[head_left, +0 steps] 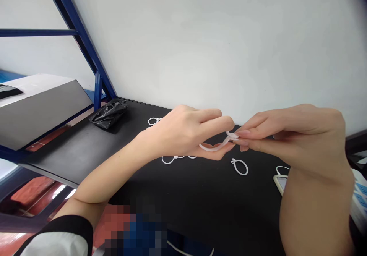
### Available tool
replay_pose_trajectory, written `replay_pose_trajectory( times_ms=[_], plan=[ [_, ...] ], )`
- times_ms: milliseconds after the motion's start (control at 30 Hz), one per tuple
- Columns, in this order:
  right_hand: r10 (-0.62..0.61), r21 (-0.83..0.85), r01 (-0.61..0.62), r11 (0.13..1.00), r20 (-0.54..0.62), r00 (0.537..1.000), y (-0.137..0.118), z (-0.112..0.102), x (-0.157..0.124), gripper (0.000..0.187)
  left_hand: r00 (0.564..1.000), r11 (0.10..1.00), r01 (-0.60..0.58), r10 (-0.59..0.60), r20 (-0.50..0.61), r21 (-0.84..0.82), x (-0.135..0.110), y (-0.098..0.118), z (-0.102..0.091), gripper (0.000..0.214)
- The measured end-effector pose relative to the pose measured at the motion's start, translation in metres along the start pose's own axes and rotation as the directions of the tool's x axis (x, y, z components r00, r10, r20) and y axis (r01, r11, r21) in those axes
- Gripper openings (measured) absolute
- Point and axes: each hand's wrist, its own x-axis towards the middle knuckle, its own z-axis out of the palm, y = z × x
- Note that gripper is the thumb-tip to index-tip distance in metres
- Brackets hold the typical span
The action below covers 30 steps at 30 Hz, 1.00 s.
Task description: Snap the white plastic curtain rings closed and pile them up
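Between my two hands, above the black table, is a white plastic loop [215, 148] with a small clasp-like end. My left hand [189, 132] curls round the curved part of it, with the thumb below and the fingers above. The thumb and fingertips of my right hand [275, 130] pinch its narrow end. A similar white loop [241, 167] lies on the table below my right hand. More loops of this sort, such as one white ring [168, 159], lie under and behind my left hand, partly hidden by it.
The black table [200, 210] stands against a pale wall. A crumpled black plastic bag [109, 114] lies at its back left corner. Blue metal frame bars [86, 38] rise on the left. At the right, a phone [279, 183] is partly hidden by my right forearm.
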Motion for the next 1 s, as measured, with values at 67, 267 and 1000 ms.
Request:
replay_pose_trajectory(
  times_ms=[67,267,1000],
  plan=[
    [0.004,0.003,-0.004,1.0,0.001,1.0,-0.0009,-0.0006,-0.0001,0.023,1.0,1.0,0.0,0.0,-0.004,0.0,-0.0002,0.0001,0.0004,0.016],
    [0.014,-0.003,-0.014,1.0,0.001,1.0,-0.0055,0.0012,0.0005,0.022,1.0,1.0,-0.003,0.002,-0.031,-0.03,-0.0008,-0.0001,0.0012,0.015],
    [0.01,-0.008,-0.01,1.0,-0.017,1.0,-0.0062,0.0024,0.0047,0.025,1.0,1.0,0.014,-0.014,0.006,-0.028,0.0,-0.0003,0.0003,0.019]
  ],
)
